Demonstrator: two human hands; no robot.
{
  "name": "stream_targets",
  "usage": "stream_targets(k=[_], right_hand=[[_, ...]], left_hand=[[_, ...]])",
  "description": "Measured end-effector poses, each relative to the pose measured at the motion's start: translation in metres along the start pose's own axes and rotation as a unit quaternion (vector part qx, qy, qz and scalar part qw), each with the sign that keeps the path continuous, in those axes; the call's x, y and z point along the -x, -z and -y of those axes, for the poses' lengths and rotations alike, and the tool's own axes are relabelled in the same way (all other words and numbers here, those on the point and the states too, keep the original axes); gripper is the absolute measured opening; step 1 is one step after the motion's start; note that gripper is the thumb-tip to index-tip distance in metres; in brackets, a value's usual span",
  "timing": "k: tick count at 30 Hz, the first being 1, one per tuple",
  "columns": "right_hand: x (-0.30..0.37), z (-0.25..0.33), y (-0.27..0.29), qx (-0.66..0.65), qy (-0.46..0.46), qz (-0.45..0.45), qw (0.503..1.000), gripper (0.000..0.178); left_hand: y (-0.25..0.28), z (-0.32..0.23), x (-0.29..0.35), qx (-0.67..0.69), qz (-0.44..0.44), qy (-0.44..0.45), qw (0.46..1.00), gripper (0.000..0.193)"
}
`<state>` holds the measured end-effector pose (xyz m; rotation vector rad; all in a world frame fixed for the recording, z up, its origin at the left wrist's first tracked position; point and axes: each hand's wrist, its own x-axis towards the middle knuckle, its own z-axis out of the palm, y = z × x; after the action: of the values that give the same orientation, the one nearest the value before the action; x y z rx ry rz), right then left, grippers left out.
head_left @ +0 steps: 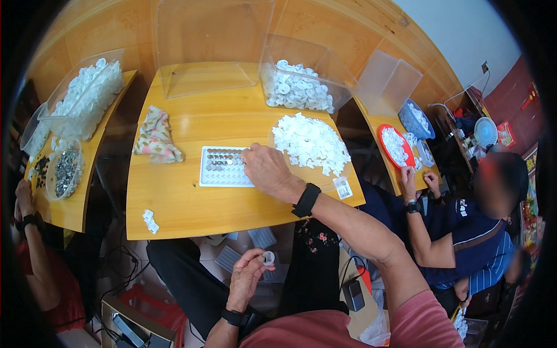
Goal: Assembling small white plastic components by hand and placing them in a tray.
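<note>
My left hand (246,278) is above my lap, closed on a small round white plastic cap (268,258) held between thumb and fingers. Over the table, my right hand (268,169) reaches to the right part of a white tray (226,178). Its fingers are bent together at the tray, and whatever they pinch is hidden. Rows of small round metallic discs (217,157) fill the tray's upper part, while pale pockets show lower down. Just right of that hand lies a wide pile of small white plastic pieces (307,142) on a clear round sheet or tray.
A clear bin of white round parts (299,87) stands at the back, near an upright clear box (212,46). A patterned cloth (156,136) lies left. White pieces (150,221) sit by the front edge. Co-workers work at both sides, one near a red tray (395,146).
</note>
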<state>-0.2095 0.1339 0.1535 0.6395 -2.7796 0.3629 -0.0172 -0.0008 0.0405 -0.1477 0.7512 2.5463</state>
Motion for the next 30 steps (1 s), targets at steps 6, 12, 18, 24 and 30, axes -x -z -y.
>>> stream_targets(k=[6, 12, 18, 24, 30], right_hand=[[0.001, -0.001, -0.002, 0.024, 0.009, -0.012, 1.0, 0.009], [0.007, -0.004, -0.001, 0.006, 0.024, -0.021, 0.999, 0.009], [0.046, 0.019, 0.018, -0.318, -0.088, -0.014, 0.944, 0.008], [0.141, 0.056, 0.042, -0.412, -0.116, 0.062, 0.901, 0.007], [0.182, 0.046, 0.006, -0.393, -0.132, 0.037, 0.909, 0.011]], left_hand=[[0.002, 0.004, -0.001, -0.017, -0.013, -0.004, 1.0, 0.017], [0.003, 0.005, -0.001, -0.032, -0.018, -0.001, 0.999, 0.016], [0.016, 0.007, 0.0, 0.012, -0.036, -0.014, 0.999, 0.02], [0.014, 0.007, -0.003, 0.056, -0.007, -0.018, 0.998, 0.024], [0.009, 0.011, -0.004, 0.017, 0.008, -0.013, 1.0, 0.027]])
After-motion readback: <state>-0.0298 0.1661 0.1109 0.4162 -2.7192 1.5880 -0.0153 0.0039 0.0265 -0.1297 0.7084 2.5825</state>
